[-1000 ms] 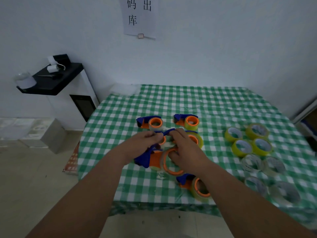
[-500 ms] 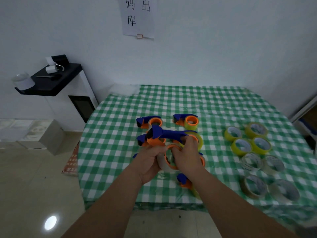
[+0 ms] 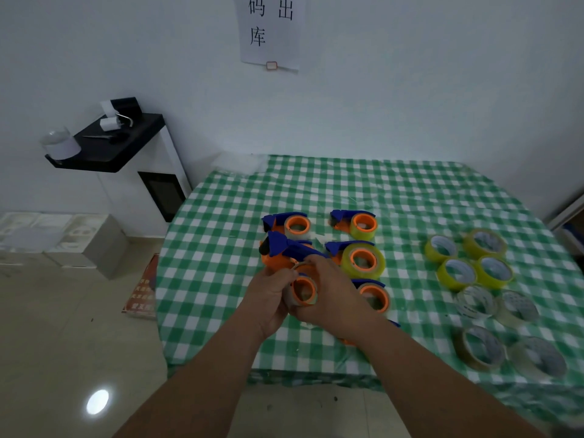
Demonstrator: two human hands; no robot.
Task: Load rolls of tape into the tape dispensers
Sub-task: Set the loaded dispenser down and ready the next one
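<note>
Above the near edge of the checked table [image 3: 221, 216], the left hand [image 3: 268, 298] and right hand [image 3: 331, 295] both grip a blue-and-orange tape dispenser [image 3: 284, 251] with a clear roll [image 3: 301, 290] on its orange hub, held off the cloth. Just right lie loaded dispensers [image 3: 360, 257]; farther right, loose tape rolls [image 3: 474, 270].

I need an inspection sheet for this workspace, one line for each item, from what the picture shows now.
Surface: table under green checked cloth.
Job's things: held dispenser, blue and orange, with a roll on its orange hub; loaded dispensers stand behind it; loose tape rolls, yellow and clear, lie to the right.
Clutter: nothing seen.
Hands: left hand and right hand both grip the held dispenser, fingers curled.
Cables: nothing seen.
Surroundings: black shelf, paper sign on the wall.
</note>
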